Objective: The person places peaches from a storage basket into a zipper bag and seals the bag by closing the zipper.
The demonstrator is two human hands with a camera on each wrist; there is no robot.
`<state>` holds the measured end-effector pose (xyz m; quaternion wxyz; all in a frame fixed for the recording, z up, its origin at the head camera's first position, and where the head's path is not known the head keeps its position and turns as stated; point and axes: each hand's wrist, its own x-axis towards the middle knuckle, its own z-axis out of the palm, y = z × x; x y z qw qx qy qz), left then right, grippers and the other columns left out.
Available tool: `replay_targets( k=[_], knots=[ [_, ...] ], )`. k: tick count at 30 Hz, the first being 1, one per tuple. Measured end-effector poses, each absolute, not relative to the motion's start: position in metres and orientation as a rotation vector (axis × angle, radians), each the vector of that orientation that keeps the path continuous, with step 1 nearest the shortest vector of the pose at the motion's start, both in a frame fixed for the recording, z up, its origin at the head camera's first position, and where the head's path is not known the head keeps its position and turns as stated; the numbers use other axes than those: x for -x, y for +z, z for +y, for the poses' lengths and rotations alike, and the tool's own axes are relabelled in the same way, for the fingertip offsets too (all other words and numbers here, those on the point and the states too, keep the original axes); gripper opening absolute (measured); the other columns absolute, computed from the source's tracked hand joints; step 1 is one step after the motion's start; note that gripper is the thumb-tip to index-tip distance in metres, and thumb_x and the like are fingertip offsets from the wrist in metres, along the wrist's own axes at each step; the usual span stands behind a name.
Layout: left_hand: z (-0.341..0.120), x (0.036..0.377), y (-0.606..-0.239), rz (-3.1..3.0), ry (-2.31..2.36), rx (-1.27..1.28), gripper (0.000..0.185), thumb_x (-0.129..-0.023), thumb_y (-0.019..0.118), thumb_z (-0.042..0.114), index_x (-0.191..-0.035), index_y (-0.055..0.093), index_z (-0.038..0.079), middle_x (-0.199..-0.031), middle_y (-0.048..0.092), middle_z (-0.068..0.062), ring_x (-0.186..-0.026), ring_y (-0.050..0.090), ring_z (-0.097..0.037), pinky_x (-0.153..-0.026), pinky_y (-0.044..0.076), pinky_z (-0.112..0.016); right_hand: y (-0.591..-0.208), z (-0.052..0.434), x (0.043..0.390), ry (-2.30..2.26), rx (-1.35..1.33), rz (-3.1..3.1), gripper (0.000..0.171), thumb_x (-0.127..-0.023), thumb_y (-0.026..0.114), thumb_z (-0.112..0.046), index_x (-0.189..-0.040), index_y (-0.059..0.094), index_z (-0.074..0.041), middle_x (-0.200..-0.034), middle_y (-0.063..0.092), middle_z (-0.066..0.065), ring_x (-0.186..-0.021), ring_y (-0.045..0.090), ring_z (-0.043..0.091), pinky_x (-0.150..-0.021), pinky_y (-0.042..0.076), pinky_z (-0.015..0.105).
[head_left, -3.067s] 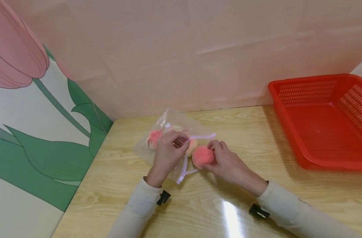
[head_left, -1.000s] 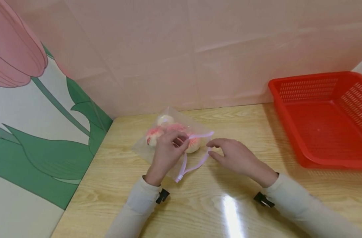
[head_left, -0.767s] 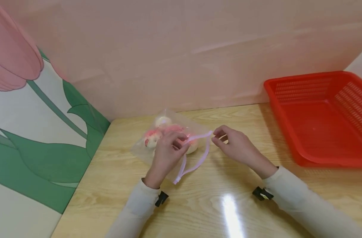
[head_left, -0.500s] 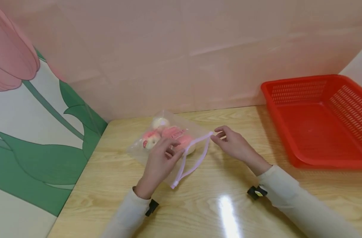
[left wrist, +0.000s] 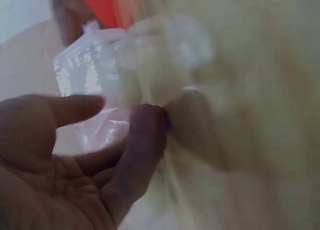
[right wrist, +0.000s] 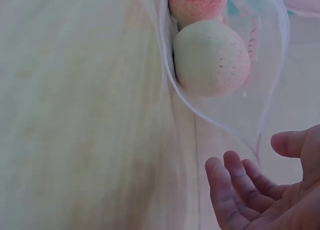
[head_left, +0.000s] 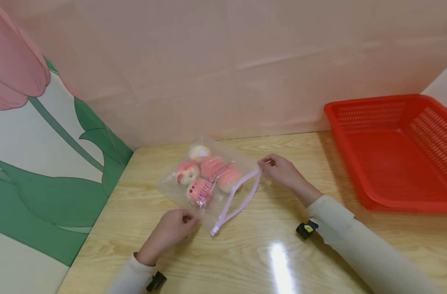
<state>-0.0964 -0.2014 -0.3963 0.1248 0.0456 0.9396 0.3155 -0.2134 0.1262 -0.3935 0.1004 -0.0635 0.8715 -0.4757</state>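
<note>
Sealing the bag [head_left: 208, 183]: right hand [head_left: 282, 173] pinches the zip's far end; left hand [head_left: 172, 230], fingers relaxed, touches the near corner. Hold both ends taut and press along the strip.

bag [head_left: 212, 183]: clear zip bag, lies flat on wooden table nr the back-left corner, pale pink zip strip [head_left: 235, 199] along its right edge, mouth gaping open
peaches [head_left: 205, 179]: 5 or so small pink/cream foam peaches, all inside bag, bunched tog.
peach nr mouth [right wrist: 211, 58]: cream w/ pink blush, just inside opening
</note>
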Motion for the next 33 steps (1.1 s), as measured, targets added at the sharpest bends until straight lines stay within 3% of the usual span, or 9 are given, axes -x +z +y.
replay_targets(
  k=[4, 7, 11, 17, 24, 33],
  knots=[
    [-0.213, 0.1, -0.405, 2.274, 1.511, 0.144, 0.043, -0.102, 0.053, 0.029, -0.122, 0.057, -0.009, -0.095, 0.07, -0.013, -0.071, 0.069, -0.017, -0.066, 0.062, -0.034, -0.39, 0.119, 0.226, -1.405, 0.145, 2.518, 0.052, -0.102, 0.05, -0.043, -0.133, 0.055, -0.001, -0.114, 0.066, 0.02, -0.101, 0.07, 0.033, -0.08, 0.059, 0.039],
    [-0.216, 0.105, -0.412, 1.973, 1.832, 0.28, 0.049, -0.104, 0.049, 0.027, -0.132, 0.045, -0.012, -0.104, 0.068, -0.013, -0.082, 0.072, -0.018, -0.078, 0.063, -0.035, -0.389, 0.116, 0.233, -1.362, 0.107, 2.518, 0.052, -0.102, 0.05, -0.043, -0.132, 0.056, -0.001, -0.112, 0.067, 0.018, -0.098, 0.071, 0.032, -0.081, 0.059, 0.04],
    [-0.21, 0.11, -0.418, 1.83, 2.009, 0.356, 0.047, -0.104, 0.05, 0.03, -0.132, 0.047, -0.008, -0.1, 0.067, -0.008, -0.085, 0.072, -0.017, -0.084, 0.062, -0.033, -0.39, 0.114, 0.239, -1.323, 0.089, 2.517, 0.044, -0.102, 0.052, -0.038, -0.125, 0.062, -0.001, -0.109, 0.068, 0.016, -0.095, 0.069, 0.029, -0.078, 0.058, 0.034],
    [-0.2, 0.119, -0.424, 1.893, 2.036, 0.432, 0.043, -0.103, 0.053, 0.029, -0.13, 0.052, -0.004, -0.098, 0.064, -0.008, -0.078, 0.068, -0.015, -0.077, 0.062, -0.03, -0.4, 0.123, 0.24, -1.255, 0.117, 2.599, 0.03, -0.102, 0.054, -0.029, -0.112, 0.068, -0.004, -0.101, 0.066, 0.012, -0.085, 0.06, 0.019, -0.067, 0.05, 0.024],
    [-0.194, 0.136, -0.428, 1.971, 2.028, 0.45, 0.034, -0.1, 0.059, 0.021, -0.124, 0.059, -0.003, -0.098, 0.065, -0.007, -0.074, 0.065, -0.015, -0.063, 0.06, -0.027, -0.409, 0.14, 0.232, -1.252, 0.174, 2.627, 0.029, -0.101, 0.055, -0.025, -0.109, 0.068, 0.0, -0.096, 0.067, 0.011, -0.079, 0.059, 0.017, -0.065, 0.048, 0.023],
    [-0.18, 0.164, -0.428, 1.985, 2.002, 0.445, 0.036, -0.097, 0.063, 0.022, -0.126, 0.061, 0.0, -0.096, 0.068, -0.003, -0.076, 0.062, -0.011, -0.058, 0.053, -0.021, -0.407, 0.17, 0.213, -1.191, 0.281, 2.615, 0.027, -0.1, 0.059, -0.024, -0.102, 0.067, 0.002, -0.079, 0.063, 0.003, -0.071, 0.053, 0.013, -0.06, 0.044, 0.022]
  ],
)
